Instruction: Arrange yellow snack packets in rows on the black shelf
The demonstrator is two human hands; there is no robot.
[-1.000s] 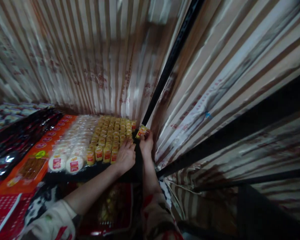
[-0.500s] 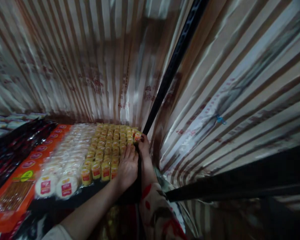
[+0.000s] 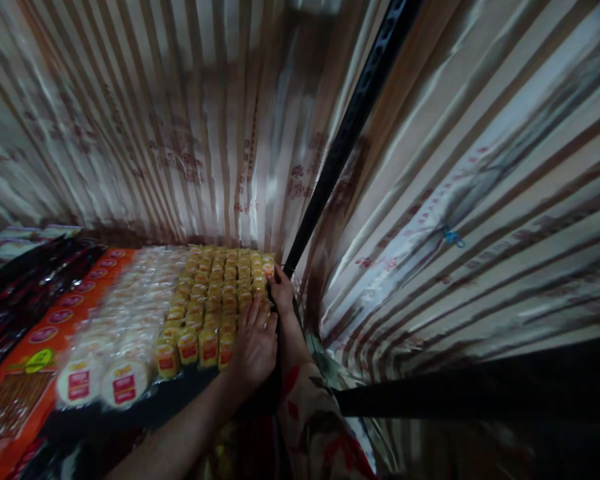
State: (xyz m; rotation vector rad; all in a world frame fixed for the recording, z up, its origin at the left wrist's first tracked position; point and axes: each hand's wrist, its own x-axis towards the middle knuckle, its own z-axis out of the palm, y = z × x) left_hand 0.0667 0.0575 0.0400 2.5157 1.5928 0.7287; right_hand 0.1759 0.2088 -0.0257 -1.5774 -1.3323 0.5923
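Small yellow snack packets (image 3: 209, 345) in clear wrappers stand in tight rows on a dark shelf (image 3: 170, 400). My left hand (image 3: 256, 337) lies with fingers stretched out along the right-hand rows and partly covers them. At the back right corner, my right hand (image 3: 283, 291) has its fingertips closed at the edge of a yellow snack packet (image 3: 269, 266) with an orange-red label. That packet sits at the far end of the rightmost row. The fingers hide part of its right side.
Round white wrapped snacks (image 3: 125, 383) stand in rows left of the yellow ones. Beyond lie an orange packet (image 3: 17, 393) and dark shiny packets (image 3: 35, 293). A black perforated post (image 3: 343, 143) rises at the corner, with striped plastic sheeting (image 3: 200, 133) behind.
The labelled packet at the back corner has shifted left into line with the rightmost row, my right hand moving with it. My left hand stays against the rows. The view has shifted slightly.
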